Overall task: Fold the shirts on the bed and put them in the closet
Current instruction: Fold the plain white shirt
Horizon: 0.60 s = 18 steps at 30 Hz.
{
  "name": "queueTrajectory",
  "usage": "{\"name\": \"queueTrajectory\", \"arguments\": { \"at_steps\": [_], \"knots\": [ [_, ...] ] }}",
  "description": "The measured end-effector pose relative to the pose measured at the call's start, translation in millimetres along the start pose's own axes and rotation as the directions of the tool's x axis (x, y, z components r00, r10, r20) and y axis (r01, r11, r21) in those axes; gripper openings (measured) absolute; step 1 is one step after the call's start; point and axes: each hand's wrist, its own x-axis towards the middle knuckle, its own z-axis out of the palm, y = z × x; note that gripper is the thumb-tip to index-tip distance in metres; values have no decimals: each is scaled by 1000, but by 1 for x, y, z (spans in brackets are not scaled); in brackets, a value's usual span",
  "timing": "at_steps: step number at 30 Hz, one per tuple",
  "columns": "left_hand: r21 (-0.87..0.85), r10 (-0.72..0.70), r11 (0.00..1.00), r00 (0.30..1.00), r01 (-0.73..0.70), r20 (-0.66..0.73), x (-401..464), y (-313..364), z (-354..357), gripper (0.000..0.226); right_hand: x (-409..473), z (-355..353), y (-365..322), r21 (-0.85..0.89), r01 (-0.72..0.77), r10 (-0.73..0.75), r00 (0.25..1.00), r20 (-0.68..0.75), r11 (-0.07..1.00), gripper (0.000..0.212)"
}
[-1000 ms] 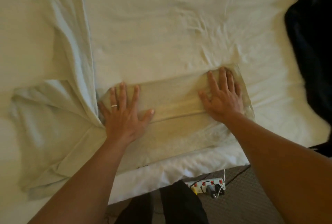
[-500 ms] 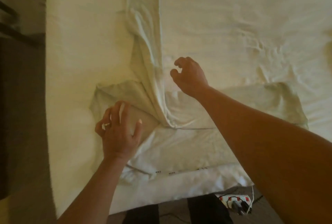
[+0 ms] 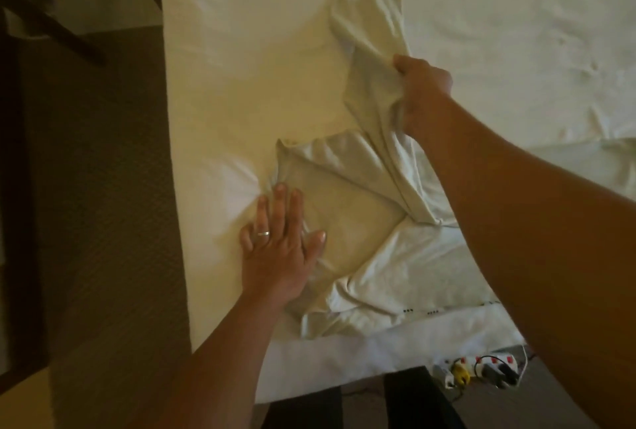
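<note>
A pale cream shirt [image 3: 347, 194] lies partly folded near the front left corner of the white bed [image 3: 247, 60]. Its long strip of cloth runs up the bed towards the far edge. My left hand [image 3: 278, 243], with a ring on it, presses flat with straight fingers on the shirt's left part. My right hand [image 3: 420, 88] grips a bunched fold of the strip and holds it a little above the sheet. My right forearm hides the shirt's right part.
The bed's left edge drops to brown carpet [image 3: 103, 188]. Dark wooden furniture legs [image 3: 41, 16] stand at the upper left. A white power strip [image 3: 481, 368] with plugs lies on the floor by the bed's front edge, beside my dark trouser legs [image 3: 413, 401].
Both hands left the folded right part of the shirt and moved left. My left hand now presses flat on the left part; my right hand has taken hold of the long strip.
</note>
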Motion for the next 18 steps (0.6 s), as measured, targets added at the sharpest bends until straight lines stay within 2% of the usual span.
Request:
{"name": "queueTrajectory", "arguments": {
  "at_steps": [2, 3, 6, 8, 10, 11, 12, 13, 15, 18],
  "knots": [
    [-12, 4, 1000, 1000, -4, 12, -1, 0, -4, 80, -17, -8, -1, -36, 117, -114, 990, 86, 992, 6],
    [-13, 5, 1000, 1000, -5, 9, -1, 0, -6, 80, -27, -12, 1, -40, 164, -156, 977, 147, 986, 9],
    [-27, 1, 1000, 1000, 0, 29, -2, 4, -13, 81, -64, -34, 30, -44, 191, -163, 918, 362, 981, 21],
    [-24, 9, 1000, 998, -8, 55, -1, 4, -20, 80, -85, -62, 65, -243, 156, -19, 873, 488, 957, 39],
    [4, 29, 1000, 999, -29, 40, 1, 1, -27, 80, -105, -92, 94, -498, 51, 253, 813, 524, 866, 52],
    [30, 41, 999, 999, -42, 8, 1, 1, -31, 81, -112, -103, 103, -574, 3, 353, 785, 509, 819, 52],
    [51, 57, 997, 998, -57, -6, 0, 1, -33, 82, -119, -109, 108, -587, -29, 384, 783, 490, 809, 46],
    [61, 63, 996, 998, -62, -9, -1, 2, -36, 83, -122, -111, 108, -549, -48, 357, 806, 473, 834, 40],
    [72, 74, 995, 995, -69, -67, -8, -1, -36, 79, -117, -105, 105, -426, -12, 215, 876, 431, 904, 40],
    [78, 73, 995, 987, -63, -143, -30, -5, -29, 76, -113, -83, 94, -384, 84, 106, 887, 449, 920, 39]
  ]
}}
